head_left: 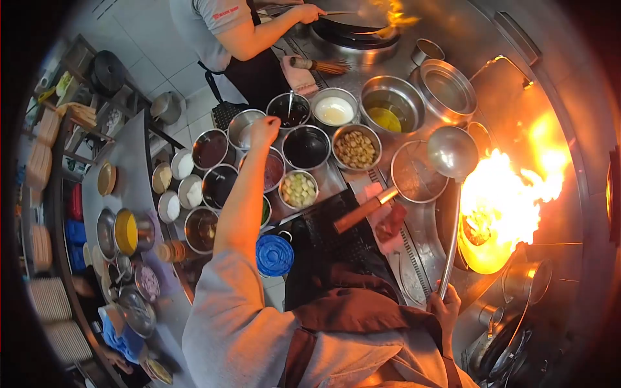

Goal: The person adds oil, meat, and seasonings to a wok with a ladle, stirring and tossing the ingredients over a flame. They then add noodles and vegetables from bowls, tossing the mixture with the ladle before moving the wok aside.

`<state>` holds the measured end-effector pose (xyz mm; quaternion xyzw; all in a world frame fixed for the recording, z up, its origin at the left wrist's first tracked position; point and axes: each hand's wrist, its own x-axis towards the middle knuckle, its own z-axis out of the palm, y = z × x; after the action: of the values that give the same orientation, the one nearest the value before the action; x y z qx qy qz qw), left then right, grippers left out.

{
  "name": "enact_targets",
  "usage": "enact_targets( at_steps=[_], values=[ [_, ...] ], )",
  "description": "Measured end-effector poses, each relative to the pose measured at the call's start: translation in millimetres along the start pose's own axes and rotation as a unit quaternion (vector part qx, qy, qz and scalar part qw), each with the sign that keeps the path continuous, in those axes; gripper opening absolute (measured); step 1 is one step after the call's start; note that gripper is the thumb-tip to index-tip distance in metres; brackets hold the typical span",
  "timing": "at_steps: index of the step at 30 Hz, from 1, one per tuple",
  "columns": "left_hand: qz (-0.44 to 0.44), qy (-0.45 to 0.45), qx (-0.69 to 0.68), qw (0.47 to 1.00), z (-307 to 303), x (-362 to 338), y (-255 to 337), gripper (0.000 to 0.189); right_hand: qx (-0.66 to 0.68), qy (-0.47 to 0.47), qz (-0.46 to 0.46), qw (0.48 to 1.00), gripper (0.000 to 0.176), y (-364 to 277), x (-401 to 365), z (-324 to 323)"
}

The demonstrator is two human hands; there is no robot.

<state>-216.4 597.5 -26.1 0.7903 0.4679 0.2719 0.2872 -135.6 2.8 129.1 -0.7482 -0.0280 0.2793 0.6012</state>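
Observation:
My left hand (264, 131) reaches out over a steel container (240, 124) among several round pots of sauces and ingredients. Its fingers are bent together, and what they pinch, if anything, is too small to see. My right hand (444, 306) is wrapped round the long handle of a steel ladle (453, 152). The ladle's bowl is raised beside a strainer (419, 184) with a wooden handle. Tall flames rise from a wok (455, 223) to the right of the ladle handle. Diced pale vegetables (298, 189) fill one pot below my left hand.
A co-worker's arm (259, 35) reaches to another flaming wok (356, 33) at the top. A pot of yellow oil (392, 107) and a bamboo brush (320, 65) stand on the steel counter. Shelves (61, 258) and a side table with bowls line the left.

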Motion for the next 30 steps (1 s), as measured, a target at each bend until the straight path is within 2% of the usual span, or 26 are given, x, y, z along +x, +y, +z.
enact_targets(
  at_steps=[1, 4, 5, 7, 8, 10, 11, 12, 14, 16, 18, 20, 22, 25, 26, 28, 30],
  values=[
    [0.004, 0.006, 0.038, 0.999, 13.6, 26.7, 0.0, 0.026, -0.020, -0.003, 0.036, 0.999, 0.025, -23.0, -2.2, 25.5],
    [-0.011, -0.061, 0.153, 0.986, 65.6, 96.0, -20.4, 0.027, -0.075, -0.029, 0.036, 0.996, 0.026, -23.3, 4.2, 59.7],
    [-0.011, -0.067, 0.146, 0.987, 78.2, 109.0, -21.6, 0.027, -0.082, -0.028, 0.060, 0.994, 0.029, -21.9, 5.0, 68.1],
    [-0.082, -0.118, 0.192, 0.971, 100.7, 126.9, -26.1, 0.032, -0.100, -0.020, 0.074, 0.992, 0.031, -24.2, 6.2, 86.4],
    [-0.081, -0.128, 0.189, 0.970, 114.6, 134.8, -35.4, 0.032, -0.114, -0.021, 0.086, 0.990, 0.033, -26.7, 4.6, 95.7],
    [-0.112, -0.100, 0.152, 0.977, 141.3, 144.7, -54.2, 0.040, -0.120, -0.022, 0.094, 0.988, 0.037, -20.3, 5.2, 102.2],
    [-0.140, -0.133, 0.119, 0.974, 112.8, 136.5, -26.3, 0.036, -0.149, -0.026, 0.099, 0.984, 0.037, -19.1, 6.1, 104.1],
    [-0.142, -0.139, 0.122, 0.973, 102.9, 133.4, -23.3, 0.036, -0.175, -0.033, 0.103, 0.979, 0.037, -18.4, 5.9, 105.7],
    [-0.014, -0.083, 0.135, 0.987, 82.3, 132.4, -19.6, 0.032, -0.157, -0.037, 0.111, 0.981, 0.036, -17.9, 8.9, 109.4],
    [0.000, -0.072, 0.143, 0.987, 36.8, 121.4, 3.0, 0.027, -0.137, -0.046, 0.112, 0.983, 0.035, -22.8, 15.6, 118.6],
    [0.032, -0.046, 0.177, 0.983, 12.2, 113.4, 6.4, 0.027, -0.187, -0.061, 0.073, 0.978, 0.034, -36.5, 27.3, 130.8],
    [0.024, -0.029, 0.188, 0.982, 15.7, 102.4, -13.9, 0.027, -0.194, -0.073, 0.067, 0.976, 0.033, -40.3, 37.6, 135.9],
    [-0.012, -0.080, 0.152, 0.985, 28.6, 92.5, -38.2, 0.028, -0.183, -0.095, 0.073, 0.976, 0.034, -52.9, 48.2, 147.3],
    [-0.101, -0.023, 0.063, 0.993, 32.5, 70.7, -38.3, 0.030, -0.178, -0.140, 0.073, 0.971, 0.039, -76.1, 55.6, 161.7],
    [-0.099, -0.023, 0.065, 0.993, 28.1, 64.9, -36.9, 0.030, -0.175, -0.139, 0.073, 0.972, 0.039, -74.7, 58.0, 161.1],
    [-0.134, 0.036, 0.040, 0.990, 17.5, 57.0, -34.2, 0.030, -0.171, -0.165, 0.045, 0.970, 0.045, -69.3, 64.9, 159.3],
    [-0.115, 0.064, 0.037, 0.991, 3.0, 48.7, -34.2, 0.031, -0.163, -0.179, 0.026, 0.970, 0.051, -75.7, 70.1, 169.0]
  ],
)
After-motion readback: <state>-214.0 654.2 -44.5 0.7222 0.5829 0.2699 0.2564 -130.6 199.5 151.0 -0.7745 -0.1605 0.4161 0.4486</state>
